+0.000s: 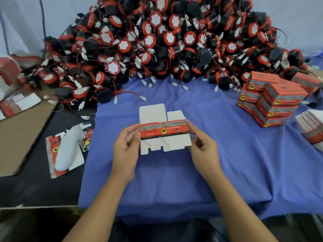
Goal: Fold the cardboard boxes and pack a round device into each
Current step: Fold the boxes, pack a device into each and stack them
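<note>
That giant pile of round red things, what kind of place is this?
Likely a packing workshop: a pile of round devices awaits boxing, closed boxes sit stacked nearby, and a flat carton is held ready for folding.

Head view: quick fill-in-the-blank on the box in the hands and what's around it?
The left hand and right hand hold a cardboard box that is ____, not yet folded up.
The cloth beneath is ____.
The finished boxes are stacked on the person's ____ side.
Missing: flat; blue; right.
</note>
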Demonstrator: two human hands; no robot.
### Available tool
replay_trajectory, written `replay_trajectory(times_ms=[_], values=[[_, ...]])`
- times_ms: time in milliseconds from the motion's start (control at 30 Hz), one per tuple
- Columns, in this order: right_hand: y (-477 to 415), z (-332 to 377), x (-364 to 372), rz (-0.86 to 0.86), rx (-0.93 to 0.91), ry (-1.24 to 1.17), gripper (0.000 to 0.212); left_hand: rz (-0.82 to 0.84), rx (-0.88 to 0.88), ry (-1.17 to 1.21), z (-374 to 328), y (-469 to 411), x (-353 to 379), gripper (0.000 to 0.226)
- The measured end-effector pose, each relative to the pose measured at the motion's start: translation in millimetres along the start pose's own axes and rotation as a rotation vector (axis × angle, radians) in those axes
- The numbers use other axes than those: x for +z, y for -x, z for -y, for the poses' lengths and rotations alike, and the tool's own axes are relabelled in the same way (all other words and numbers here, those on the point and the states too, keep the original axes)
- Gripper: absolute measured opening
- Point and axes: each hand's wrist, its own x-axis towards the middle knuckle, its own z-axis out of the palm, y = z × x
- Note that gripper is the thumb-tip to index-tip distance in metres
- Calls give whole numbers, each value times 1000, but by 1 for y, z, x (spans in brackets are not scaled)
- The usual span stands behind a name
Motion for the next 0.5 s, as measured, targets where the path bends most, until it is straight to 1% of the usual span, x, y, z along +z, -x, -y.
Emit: replay_trajectory(times_ms=[67,133,233,433,500], values=[[0,-2,0,-14,3,17,49,2,8,22,-3,1,1,20],[0,-4,0,-31,6,45,48,14,26,9,-5,1,1,24],[0,-8,1,-28,-12,101,50,49,49,-52,-5,2,1,36],[0,-7,2,29,-61,207,64,144,50,-187,-2,5,2,58],[-1,-7,1,41,-65,195,60,169,75,-290,-1,5,2,60]])
